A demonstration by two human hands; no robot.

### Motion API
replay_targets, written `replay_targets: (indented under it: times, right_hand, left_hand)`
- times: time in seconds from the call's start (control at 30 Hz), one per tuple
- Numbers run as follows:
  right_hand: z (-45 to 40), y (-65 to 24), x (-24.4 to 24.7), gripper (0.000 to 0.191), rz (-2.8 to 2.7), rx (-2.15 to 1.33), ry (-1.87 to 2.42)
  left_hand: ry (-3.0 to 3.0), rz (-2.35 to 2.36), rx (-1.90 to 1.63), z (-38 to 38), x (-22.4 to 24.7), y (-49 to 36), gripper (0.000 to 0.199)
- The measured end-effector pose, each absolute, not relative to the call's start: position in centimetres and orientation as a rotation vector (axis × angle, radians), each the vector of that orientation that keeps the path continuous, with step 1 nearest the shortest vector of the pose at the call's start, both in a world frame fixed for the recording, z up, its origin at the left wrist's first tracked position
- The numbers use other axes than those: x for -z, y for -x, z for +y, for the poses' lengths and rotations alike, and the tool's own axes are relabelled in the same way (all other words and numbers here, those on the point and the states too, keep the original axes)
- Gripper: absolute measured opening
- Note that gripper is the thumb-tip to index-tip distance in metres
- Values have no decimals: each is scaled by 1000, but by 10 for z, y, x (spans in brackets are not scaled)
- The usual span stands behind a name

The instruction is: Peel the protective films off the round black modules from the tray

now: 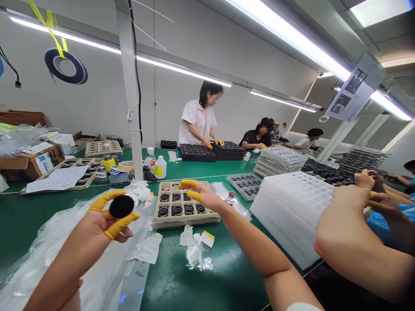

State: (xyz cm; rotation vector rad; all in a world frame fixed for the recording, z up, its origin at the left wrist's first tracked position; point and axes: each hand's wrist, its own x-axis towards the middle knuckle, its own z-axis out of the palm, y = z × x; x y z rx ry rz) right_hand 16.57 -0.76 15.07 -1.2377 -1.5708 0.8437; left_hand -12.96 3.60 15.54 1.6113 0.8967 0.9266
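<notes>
My left hand (pixel 110 220), in yellow finger cots, grips a round black disc (pixel 122 207) by its edge, left of the tray. My right hand (pixel 197 194) reaches over the back of a beige compartment tray (pixel 186 222). Its yellow-covered thumb and forefinger are apart, with nothing visible between them. Round dark watch-like pieces (pixel 177 210) sit in the front and middle rows, and gold-toned ones (pixel 165 187) in the back row. My right hand and wrist hide part of the tray's back right.
Crumpled tissues (pixel 194 255) lie before the tray, plastic sheeting (pixel 71 242) to the left. White foam blocks (pixel 285 211) stand to the right, beside another person's arm (pixel 353 233). Bottles (pixel 160 167) and a metal post (pixel 138 155) stand behind. People work across the table.
</notes>
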Motion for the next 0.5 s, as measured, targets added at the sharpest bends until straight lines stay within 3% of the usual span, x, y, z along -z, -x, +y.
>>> replay_targets:
  times: [0.13, 0.17, 0.3, 0.4, 0.5]
  right_hand:
    - [-64, -116, -130, 69, -1865, -781, 1190]
    - [-72, -111, -124, 66, -1838, -866, 1176]
    - [-82, -112, -101, 24, -1447, -1294, 1210]
    - [-75, -125, -85, 21, -1159, -1312, 1277]
    - [-69, -140, -67, 26, -916, -1291, 1267]
  left_hand:
    - [-1595, 705, -648, 14, -146, 92, 65]
    - [-1588, 670, -657, 10, -144, 86, 63]
    - [-1503, 662, -891, 10, -135, 68, 63]
    - [-1428, 725, -1237, 24, -121, 63, 64]
    - [-1374, 705, -1323, 30, -99, 63, 63]
